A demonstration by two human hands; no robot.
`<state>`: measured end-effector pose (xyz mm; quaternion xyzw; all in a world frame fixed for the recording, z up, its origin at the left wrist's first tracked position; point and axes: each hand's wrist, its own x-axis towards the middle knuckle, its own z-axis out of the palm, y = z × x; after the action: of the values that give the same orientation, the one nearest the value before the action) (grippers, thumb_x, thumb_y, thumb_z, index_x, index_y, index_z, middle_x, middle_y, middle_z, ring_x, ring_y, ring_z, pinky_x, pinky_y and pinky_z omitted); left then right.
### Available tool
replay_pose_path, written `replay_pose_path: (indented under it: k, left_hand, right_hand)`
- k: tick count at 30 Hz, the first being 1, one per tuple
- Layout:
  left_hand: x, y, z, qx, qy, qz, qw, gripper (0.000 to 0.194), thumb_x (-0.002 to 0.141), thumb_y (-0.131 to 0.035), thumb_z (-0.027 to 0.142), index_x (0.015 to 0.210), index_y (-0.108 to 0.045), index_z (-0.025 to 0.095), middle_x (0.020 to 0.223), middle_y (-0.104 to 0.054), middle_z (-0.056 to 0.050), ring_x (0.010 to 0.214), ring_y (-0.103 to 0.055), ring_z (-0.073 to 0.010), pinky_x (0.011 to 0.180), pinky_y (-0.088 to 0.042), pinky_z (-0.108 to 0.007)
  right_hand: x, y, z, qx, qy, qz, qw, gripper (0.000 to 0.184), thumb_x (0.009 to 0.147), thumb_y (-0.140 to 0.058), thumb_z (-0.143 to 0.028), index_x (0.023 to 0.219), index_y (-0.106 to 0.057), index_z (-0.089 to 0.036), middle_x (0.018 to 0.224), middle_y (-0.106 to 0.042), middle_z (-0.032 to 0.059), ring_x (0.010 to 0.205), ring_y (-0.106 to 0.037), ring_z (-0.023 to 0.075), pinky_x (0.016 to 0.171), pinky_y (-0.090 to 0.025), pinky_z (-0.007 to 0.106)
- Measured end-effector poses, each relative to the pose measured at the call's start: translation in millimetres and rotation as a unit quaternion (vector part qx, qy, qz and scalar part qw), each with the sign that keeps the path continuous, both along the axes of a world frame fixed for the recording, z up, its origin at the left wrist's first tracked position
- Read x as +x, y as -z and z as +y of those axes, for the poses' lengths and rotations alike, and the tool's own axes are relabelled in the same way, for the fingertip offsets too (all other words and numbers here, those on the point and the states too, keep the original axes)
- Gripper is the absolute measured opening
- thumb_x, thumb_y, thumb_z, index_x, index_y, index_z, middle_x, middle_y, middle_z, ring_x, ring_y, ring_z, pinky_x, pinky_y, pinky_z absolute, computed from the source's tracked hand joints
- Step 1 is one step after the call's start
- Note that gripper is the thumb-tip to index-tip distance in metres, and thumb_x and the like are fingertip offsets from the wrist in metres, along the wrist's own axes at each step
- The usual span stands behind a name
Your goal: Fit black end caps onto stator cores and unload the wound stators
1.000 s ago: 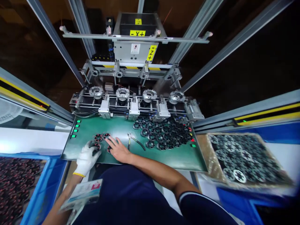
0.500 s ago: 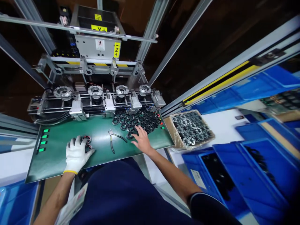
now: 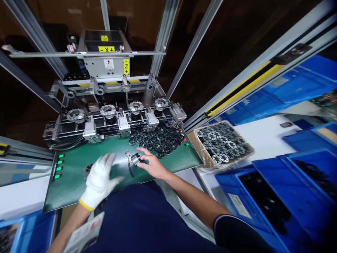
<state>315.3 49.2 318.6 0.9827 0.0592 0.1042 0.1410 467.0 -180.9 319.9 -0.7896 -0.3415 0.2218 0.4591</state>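
My bare right hand [image 3: 154, 166] grips a small round metal-and-black ring part [image 3: 135, 159] between thumb and fingers, held above the pliers [image 3: 130, 165] on the green work surface [image 3: 71, 186]. The pliers have dark handles, partly hidden by the ring part and my fingers. My left hand [image 3: 101, 177], in a white glove with a yellow cuff, is open over the surface, fingers and thumb apart. Beside its fingers, reddish-black ring parts [image 3: 88, 168] lie partly covered by the glove. Many black ring parts [image 3: 160, 140] are heaped behind my right hand.
A machine with several round metal fixtures [image 3: 107, 110] runs along the back edge. On the right stands a cardboard box [image 3: 207, 161] of silver-and-black rings, with blue bins [image 3: 273, 179] beyond. Green lights [image 3: 59, 168] line the left end; metal frame posts [image 3: 195, 49] rise around.
My right hand has moved left from the heap and now holds a ring part over the pliers. My gloved left hand has come off the reddish-black parts and shifted right. The view has shifted slightly.
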Motion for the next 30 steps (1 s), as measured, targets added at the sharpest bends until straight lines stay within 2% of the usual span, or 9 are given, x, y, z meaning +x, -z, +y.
replay_pose_path:
  k: [2, 6, 9, 13, 16, 19, 24, 27, 30]
  left_hand:
    - [9, -14.2, -12, -0.033, 0.020, 0.012, 0.999, 0.087, 0.077, -0.072, 0.058, 0.149, -0.043, 0.017, 0.129, -0.064, -0.017, 0.117, -0.061, -0.0360, 0.098, -0.051, -0.046]
    - [10, -25.5, -21, -0.059, -0.059, 0.032, 0.996, 0.069, 0.081, -0.068, 0.047, 0.142, -0.051, 0.021, 0.113, -0.073, -0.013, 0.101, -0.069, -0.0314, 0.090, -0.053, -0.041]
    - [1, -25.8, -17, -0.077, -0.102, 0.025, 0.991, 0.061, 0.082, -0.067, 0.048, 0.137, -0.056, 0.024, 0.115, -0.074, -0.012, 0.103, -0.070, -0.0312, 0.090, -0.054, -0.040]
    - [-14, -14.0, -4, -0.098, -0.124, -0.004, 0.987, 0.061, 0.084, -0.066, 0.053, 0.137, -0.056, 0.023, 0.116, -0.074, -0.013, 0.106, -0.069, -0.0318, 0.095, -0.054, -0.043]
    - [-36, 13.3, 14, -0.120, -0.165, -0.044, 0.978, 0.070, 0.082, -0.069, 0.055, 0.141, -0.051, 0.022, 0.129, -0.068, -0.015, 0.120, -0.063, -0.0337, 0.104, -0.050, -0.046]
    - [-67, 58.2, 35, -0.151, -0.280, -0.076, 0.945, 0.074, 0.087, -0.061, 0.057, 0.145, -0.045, 0.015, 0.134, -0.063, -0.020, 0.126, -0.059, -0.0363, 0.108, -0.047, -0.052]
    - [-103, 129.8, 52, -0.172, -0.421, -0.037, 0.890, 0.072, 0.096, -0.039, 0.056, 0.144, -0.042, 0.002, 0.134, -0.059, -0.029, 0.125, -0.058, -0.0404, 0.107, -0.047, -0.055]
    - [-105, 149.4, 52, -0.113, -0.425, -0.017, 0.898, 0.067, 0.099, -0.037, 0.051, 0.145, -0.042, 0.003, 0.133, -0.060, -0.029, 0.123, -0.060, -0.0411, 0.104, -0.049, -0.055]
    - [-103, 155.9, 52, -0.040, -0.407, -0.027, 0.912, 0.061, 0.100, -0.038, 0.050, 0.143, -0.045, 0.007, 0.128, -0.064, -0.024, 0.114, -0.064, -0.0383, 0.096, -0.053, -0.052]
  right_hand:
    - [-12, -25.1, 18, 0.076, -0.036, 0.080, 0.993, 0.013, 0.087, -0.071, -0.031, 0.084, -0.070, -0.019, 0.152, -0.052, 0.0098, 0.139, -0.052, 0.0233, 0.121, -0.036, 0.043]
    - [-23, -54.8, 48, 0.111, -0.084, 0.146, 0.979, 0.017, 0.084, -0.072, -0.036, 0.084, -0.072, -0.019, 0.148, -0.057, 0.0091, 0.134, -0.056, 0.0231, 0.119, -0.037, 0.040]
    - [-23, -54.6, 66, 0.090, -0.113, 0.172, 0.974, 0.021, 0.084, -0.072, -0.040, 0.085, -0.074, -0.019, 0.145, -0.060, 0.0090, 0.132, -0.058, 0.0233, 0.118, -0.038, 0.040]
    - [-21, -34.0, 89, 0.048, -0.136, 0.193, 0.971, 0.019, 0.084, -0.071, -0.037, 0.078, -0.074, -0.018, 0.137, -0.066, 0.0092, 0.127, -0.063, 0.0256, 0.114, -0.046, 0.042]
    - [-6, -24.1, 114, -0.014, -0.172, 0.095, 0.980, 0.010, 0.085, -0.070, -0.023, 0.079, -0.076, -0.019, 0.124, -0.074, 0.0104, 0.115, -0.071, 0.0255, 0.102, -0.056, 0.039]
    - [30, -36.5, 161, -0.040, -0.221, -0.030, 0.974, 0.012, 0.086, -0.070, -0.019, 0.075, -0.075, -0.017, 0.115, -0.076, 0.0102, 0.108, -0.073, 0.0227, 0.096, -0.059, 0.034]
    - [102, -73.4, 289, -0.007, -0.234, -0.173, 0.957, 0.014, 0.092, -0.063, -0.018, 0.090, -0.074, -0.009, 0.145, -0.057, 0.0162, 0.135, -0.055, 0.0226, 0.119, -0.041, 0.038]
    - [127, -71.2, 357, -0.018, -0.234, -0.241, 0.942, 0.018, 0.094, -0.058, -0.015, 0.099, -0.073, -0.007, 0.150, -0.051, 0.0184, 0.138, -0.051, 0.0251, 0.122, -0.036, 0.040]
    - [137, -52.0, 392, -0.038, -0.252, -0.281, 0.925, 0.020, 0.093, -0.058, -0.016, 0.102, -0.074, -0.009, 0.149, -0.052, 0.0156, 0.135, -0.054, 0.0251, 0.120, -0.039, 0.038]
